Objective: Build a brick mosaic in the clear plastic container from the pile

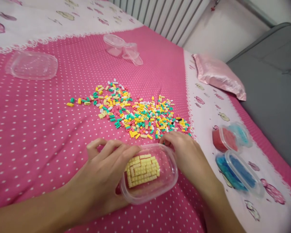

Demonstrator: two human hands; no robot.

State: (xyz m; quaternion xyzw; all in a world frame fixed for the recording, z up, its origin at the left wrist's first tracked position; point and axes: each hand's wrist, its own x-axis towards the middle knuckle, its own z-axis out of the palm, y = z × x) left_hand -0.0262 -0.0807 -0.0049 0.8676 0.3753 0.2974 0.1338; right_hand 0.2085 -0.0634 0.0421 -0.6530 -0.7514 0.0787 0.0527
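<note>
A clear plastic container (pixel 171 174) lies on the pink dotted bedspread near me, with a flat yellow block build (pixel 142 170) outlined in pink inside it. My left hand (pixel 104 174) curls round the container's left side, fingers resting on its rim. My right hand (pixel 184 153) sits at the container's right edge, its fingertips pinched down at the near edge of the pile of small bricks (pixel 133 111). I cannot make out what the fingertips hold. The loose bricks are yellow, green, pink and white.
A clear lid (pixel 32 64) lies at the far left. Two small clear tubs (pixel 122 48) stand behind the pile. At the right are a red-filled tub (pixel 224 139), a blue-filled tub (pixel 237 171) and a pink pillow (pixel 218 76). A grey headboard (pixel 269 81) borders the bed.
</note>
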